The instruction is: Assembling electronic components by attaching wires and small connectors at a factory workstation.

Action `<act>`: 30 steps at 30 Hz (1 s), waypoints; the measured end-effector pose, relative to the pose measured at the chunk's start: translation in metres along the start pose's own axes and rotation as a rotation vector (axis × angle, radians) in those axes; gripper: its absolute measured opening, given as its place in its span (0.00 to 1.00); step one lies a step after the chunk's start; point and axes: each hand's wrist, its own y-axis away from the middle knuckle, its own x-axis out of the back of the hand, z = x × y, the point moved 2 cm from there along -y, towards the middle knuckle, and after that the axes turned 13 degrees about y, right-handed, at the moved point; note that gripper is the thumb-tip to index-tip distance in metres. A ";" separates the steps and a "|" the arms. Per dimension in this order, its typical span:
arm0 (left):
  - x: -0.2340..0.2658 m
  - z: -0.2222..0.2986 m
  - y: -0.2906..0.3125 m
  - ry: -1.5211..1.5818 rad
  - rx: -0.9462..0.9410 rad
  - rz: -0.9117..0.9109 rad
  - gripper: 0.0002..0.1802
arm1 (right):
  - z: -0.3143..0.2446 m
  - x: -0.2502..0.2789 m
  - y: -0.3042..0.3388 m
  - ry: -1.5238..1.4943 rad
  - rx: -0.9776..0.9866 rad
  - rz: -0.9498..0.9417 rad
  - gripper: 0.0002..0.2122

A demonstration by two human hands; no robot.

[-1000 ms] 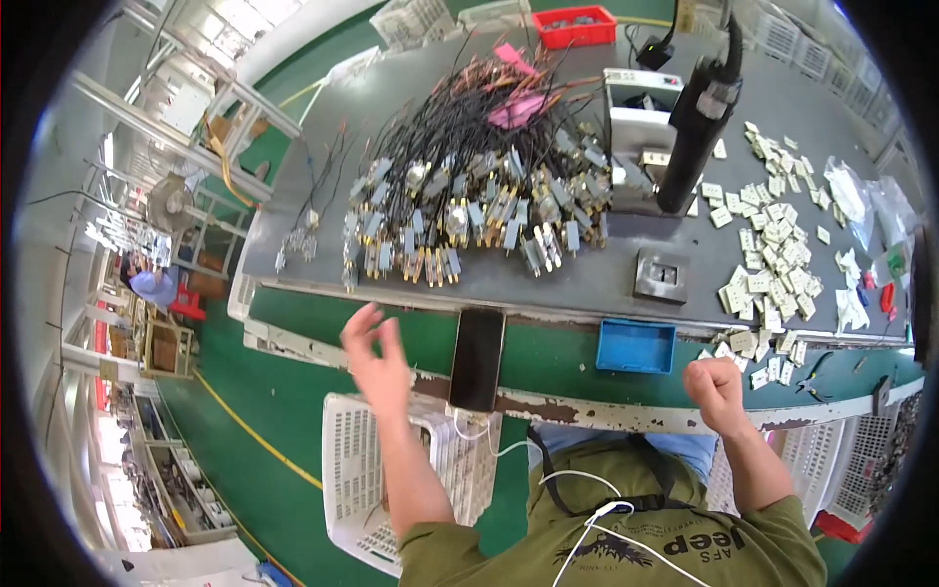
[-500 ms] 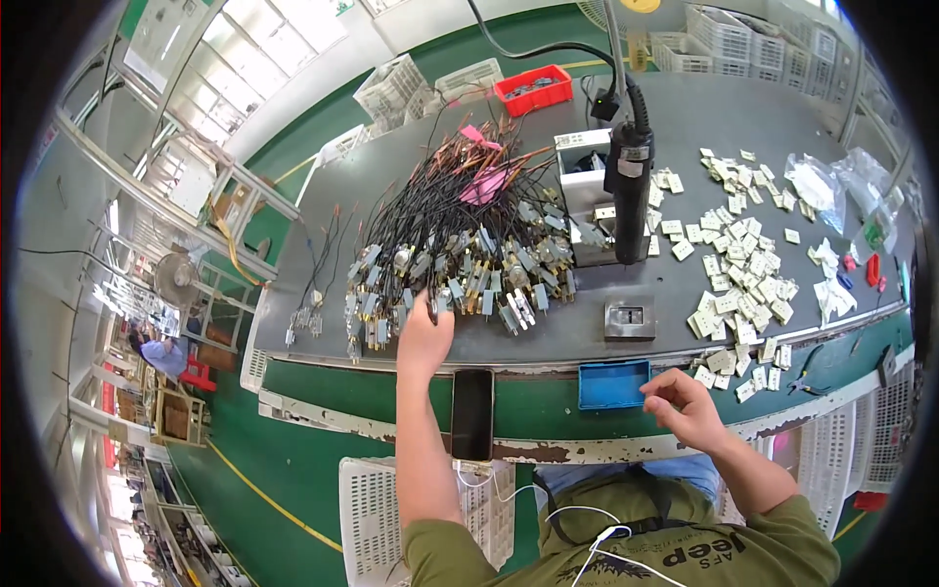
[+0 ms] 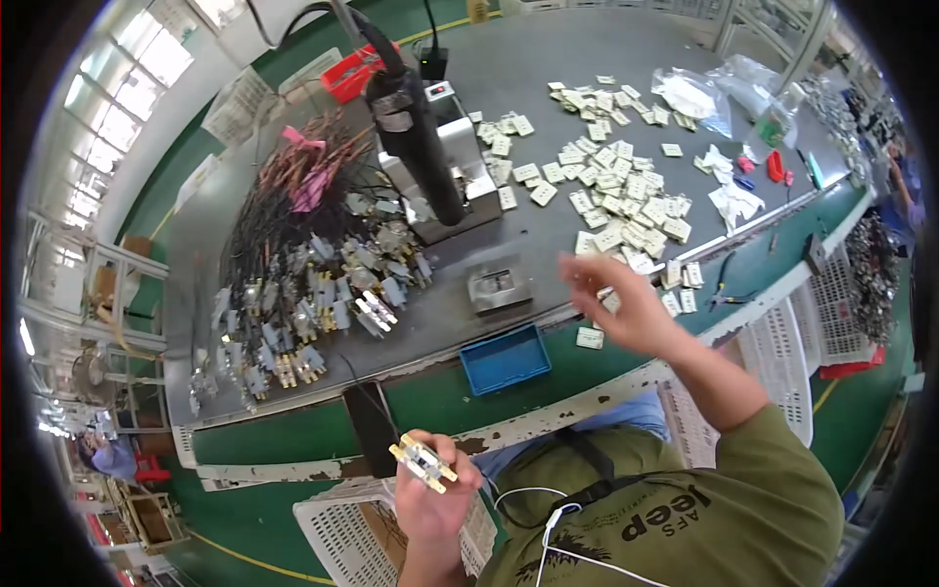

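My left hand point(image 3: 435, 504), in front of the table edge, holds a small terminal assembly point(image 3: 423, 463) with brass-coloured prongs and white and grey parts. A black wire runs up from it past the phone. My right hand point(image 3: 634, 305) hovers at the near side of a heap of small cream-coloured plates point(image 3: 636, 210), its fingers apart and nothing seen gripped. A cream plate shows just behind its fingers. Left of that hand are a metal block with a recess point(image 3: 499, 284) and a shallow blue tray point(image 3: 506, 360).
A large bundle of wired terminal parts point(image 3: 303, 293) covers the left of the table. A black cylindrical tool point(image 3: 416, 147) hangs over a metal box point(image 3: 469, 186). A dark phone point(image 3: 367, 430) lies at the front edge; pliers point(image 3: 726, 284) and plastic bags point(image 3: 694, 93) are at right.
My left hand has drawn back from the bundle toward me, bringing a terminal assembly. My right hand has moved from beside the blue tray to the cream plates. The view has turned rightward.
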 end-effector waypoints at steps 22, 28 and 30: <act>-0.010 -0.032 -0.004 -0.384 0.238 -0.300 0.31 | 0.076 0.033 -0.094 0.672 0.030 0.124 0.10; 0.020 -0.012 -0.029 -0.505 -0.042 -0.118 0.40 | -0.006 0.018 -0.022 -0.208 -0.092 -0.373 0.12; 0.016 -0.010 -0.029 -0.552 -0.187 -0.118 0.41 | -0.020 0.005 -0.003 -0.349 0.022 -0.436 0.13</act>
